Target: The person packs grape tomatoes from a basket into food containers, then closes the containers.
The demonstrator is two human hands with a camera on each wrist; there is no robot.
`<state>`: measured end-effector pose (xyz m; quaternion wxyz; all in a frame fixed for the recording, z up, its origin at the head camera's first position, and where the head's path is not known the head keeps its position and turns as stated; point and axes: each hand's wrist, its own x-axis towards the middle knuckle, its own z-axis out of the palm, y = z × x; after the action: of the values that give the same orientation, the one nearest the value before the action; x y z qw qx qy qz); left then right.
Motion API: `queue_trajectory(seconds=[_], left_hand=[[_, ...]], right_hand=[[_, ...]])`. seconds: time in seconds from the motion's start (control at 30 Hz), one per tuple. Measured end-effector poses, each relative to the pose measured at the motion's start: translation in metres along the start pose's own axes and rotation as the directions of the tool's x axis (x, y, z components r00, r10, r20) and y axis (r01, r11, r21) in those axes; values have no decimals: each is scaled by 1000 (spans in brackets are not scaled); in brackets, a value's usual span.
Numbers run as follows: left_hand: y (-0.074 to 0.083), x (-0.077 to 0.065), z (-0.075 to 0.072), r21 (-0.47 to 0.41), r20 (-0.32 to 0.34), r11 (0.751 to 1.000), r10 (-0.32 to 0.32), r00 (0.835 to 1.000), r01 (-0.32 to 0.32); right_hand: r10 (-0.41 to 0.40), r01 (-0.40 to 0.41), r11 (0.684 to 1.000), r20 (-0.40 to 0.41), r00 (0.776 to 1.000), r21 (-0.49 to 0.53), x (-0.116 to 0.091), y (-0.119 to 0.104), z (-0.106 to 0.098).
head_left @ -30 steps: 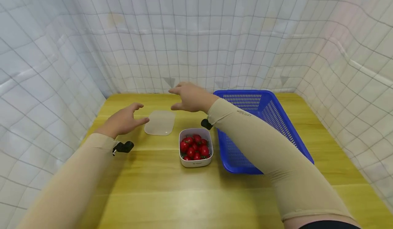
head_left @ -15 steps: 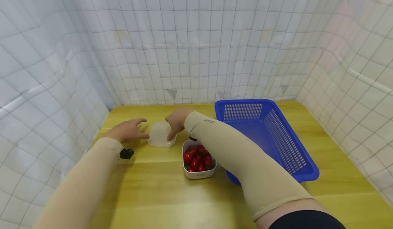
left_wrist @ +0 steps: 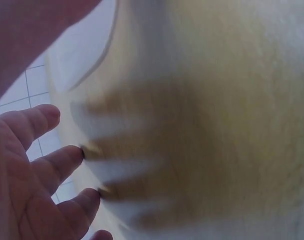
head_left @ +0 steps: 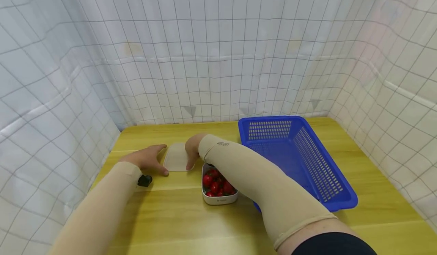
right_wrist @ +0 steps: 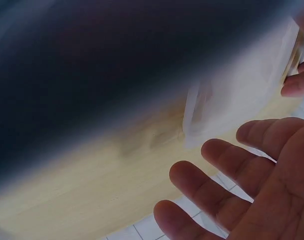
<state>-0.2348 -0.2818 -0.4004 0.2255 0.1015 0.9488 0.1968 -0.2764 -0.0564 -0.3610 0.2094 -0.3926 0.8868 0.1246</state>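
Note:
A flat, translucent white square lid (head_left: 176, 158) lies on the wooden table between my two hands. At its left edge is my left hand (head_left: 150, 161), thumb and fingers spread apart; in the left wrist view its fingertips (left_wrist: 74, 154) are close over the table. My right hand (head_left: 194, 148) overlaps the lid's right edge in the head view, thumb pointing down. The right wrist view shows its fingers (right_wrist: 191, 182) spread and loosely bent beside the lid (right_wrist: 236, 85). Just below the right wrist stands a white square container (head_left: 218, 201) of red cherry tomatoes (head_left: 214, 186), partly hidden by the sleeve.
A large blue perforated basket (head_left: 269, 120) stands to the right, its near left side covered by my right forearm. Grid-patterned white sheeting (head_left: 218, 76) encloses the table (head_left: 164, 224) at the back and both sides.
My right hand has come down and left from above the table to the lid's right edge. The left hand has shifted slightly closer to the lid's left edge. The view has tilted up a little.

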Motion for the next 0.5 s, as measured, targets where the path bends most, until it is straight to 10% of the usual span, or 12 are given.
queue_trajectory(seconds=[0.5], left_hand=[[-4,11,1,74,5,997,-24,1000,24]], right_hand=[[-52,49,996,33,998,80,17,17,-24]])
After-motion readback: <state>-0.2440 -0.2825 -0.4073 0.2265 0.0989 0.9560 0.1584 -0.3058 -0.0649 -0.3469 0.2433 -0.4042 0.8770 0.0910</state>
